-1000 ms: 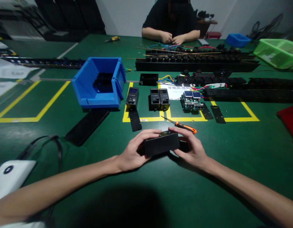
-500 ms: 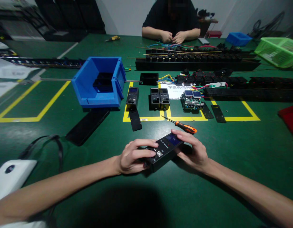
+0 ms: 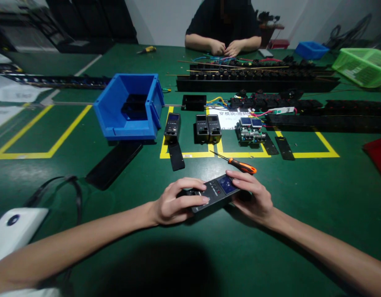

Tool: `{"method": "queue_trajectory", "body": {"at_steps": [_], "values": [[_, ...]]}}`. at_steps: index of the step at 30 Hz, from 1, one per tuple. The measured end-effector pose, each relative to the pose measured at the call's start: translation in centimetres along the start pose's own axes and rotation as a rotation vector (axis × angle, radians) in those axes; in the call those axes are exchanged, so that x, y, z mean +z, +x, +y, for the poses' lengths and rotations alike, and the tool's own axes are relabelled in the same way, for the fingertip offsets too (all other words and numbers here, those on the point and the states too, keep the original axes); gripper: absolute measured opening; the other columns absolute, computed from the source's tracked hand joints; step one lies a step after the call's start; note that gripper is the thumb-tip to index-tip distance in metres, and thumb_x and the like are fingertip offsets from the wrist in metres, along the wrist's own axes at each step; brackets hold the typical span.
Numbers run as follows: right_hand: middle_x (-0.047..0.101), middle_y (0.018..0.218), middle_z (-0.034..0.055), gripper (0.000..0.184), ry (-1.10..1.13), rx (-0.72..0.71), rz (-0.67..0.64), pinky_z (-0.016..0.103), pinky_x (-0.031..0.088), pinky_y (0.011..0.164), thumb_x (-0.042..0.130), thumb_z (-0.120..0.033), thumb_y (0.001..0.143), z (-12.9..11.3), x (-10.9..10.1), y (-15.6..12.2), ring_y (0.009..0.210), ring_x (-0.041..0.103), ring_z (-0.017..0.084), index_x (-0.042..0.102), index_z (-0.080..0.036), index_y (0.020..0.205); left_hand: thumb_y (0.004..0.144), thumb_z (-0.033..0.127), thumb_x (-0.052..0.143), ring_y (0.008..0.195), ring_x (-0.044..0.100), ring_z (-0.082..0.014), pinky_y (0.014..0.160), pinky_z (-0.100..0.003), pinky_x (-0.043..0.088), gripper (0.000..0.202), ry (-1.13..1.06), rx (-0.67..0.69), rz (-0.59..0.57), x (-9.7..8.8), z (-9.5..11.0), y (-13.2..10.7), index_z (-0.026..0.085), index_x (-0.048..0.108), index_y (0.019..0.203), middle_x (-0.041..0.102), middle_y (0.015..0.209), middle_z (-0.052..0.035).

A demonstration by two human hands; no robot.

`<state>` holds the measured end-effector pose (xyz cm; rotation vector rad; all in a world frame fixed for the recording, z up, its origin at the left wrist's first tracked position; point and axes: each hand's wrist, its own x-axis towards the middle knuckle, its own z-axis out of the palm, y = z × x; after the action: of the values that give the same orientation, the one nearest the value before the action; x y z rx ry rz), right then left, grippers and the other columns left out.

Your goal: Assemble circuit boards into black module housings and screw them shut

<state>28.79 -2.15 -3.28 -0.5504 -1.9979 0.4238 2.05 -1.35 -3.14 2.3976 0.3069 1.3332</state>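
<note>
A black meter module (image 3: pixel 215 191) with a small blue screen and buttons lies face up on the green table, held at both ends. My left hand (image 3: pixel 175 202) wraps its fingers over the module's left end. My right hand (image 3: pixel 252 196) grips the right end, fingers laid beside the screen. An orange-handled screwdriver (image 3: pixel 240 165) lies just beyond my right hand.
A blue bin (image 3: pixel 128 108) with black parts stands at the back left. Similar black modules (image 3: pixel 208 128) and a bare circuit unit (image 3: pixel 250 130) sit in the yellow-taped area. Long black power strips (image 3: pixel 255 82) lie farther back, before a seated person (image 3: pixel 223 29). A green basket (image 3: pixel 360 66) is far right.
The module has been turned from its plain black side to face up, showing screen and buttons, and now lies flatter on the table. Both hands stayed on its ends.
</note>
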Motion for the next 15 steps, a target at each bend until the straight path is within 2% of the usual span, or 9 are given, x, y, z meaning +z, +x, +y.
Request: {"method": "queue_trajectory", "body": {"at_steps": [6, 10, 15], "values": [[0.061, 0.133, 0.0179, 0.061, -0.028, -0.061, -0.04, 0.041, 0.058, 0.087, 0.068, -0.003, 0.079, -0.04, 0.01, 0.08, 0.116, 0.064, 0.026, 0.049, -0.017, 0.135, 0.091, 0.021, 0.056, 0.115, 0.06, -0.0229, 0.089, -0.035, 0.058, 0.032, 0.095, -0.027, -0.092, -0.01, 0.14, 0.16, 0.014, 0.058, 0.123, 0.056, 0.125, -0.0176], [0.063, 0.131, 0.0175, 0.053, -0.063, -0.069, -0.076, 0.04, 0.059, 0.085, 0.065, -0.009, 0.084, -0.03, 0.01, 0.06, 0.113, 0.066, 0.025, 0.05, -0.019, 0.134, 0.091, 0.021, 0.055, 0.119, 0.058, -0.0256, 0.09, -0.038, 0.057, 0.036, 0.069, -0.011, -0.16, -0.04, 0.08, 0.4, 0.011, 0.056, 0.125, 0.054, 0.131, -0.0222], [0.063, 0.13, 0.0164, 0.057, -0.062, -0.054, -0.095, 0.04, 0.059, 0.085, 0.068, -0.01, 0.082, 0.03, 0.02, 0.0, 0.113, 0.066, 0.024, 0.048, -0.021, 0.135, 0.09, 0.019, 0.055, 0.12, 0.057, -0.0262, 0.093, -0.042, 0.055, 0.038, 0.028, 0.03, -0.181, 0.05, -0.15, 0.69, 0.012, 0.053, 0.127, 0.057, 0.129, -0.0225]]}}
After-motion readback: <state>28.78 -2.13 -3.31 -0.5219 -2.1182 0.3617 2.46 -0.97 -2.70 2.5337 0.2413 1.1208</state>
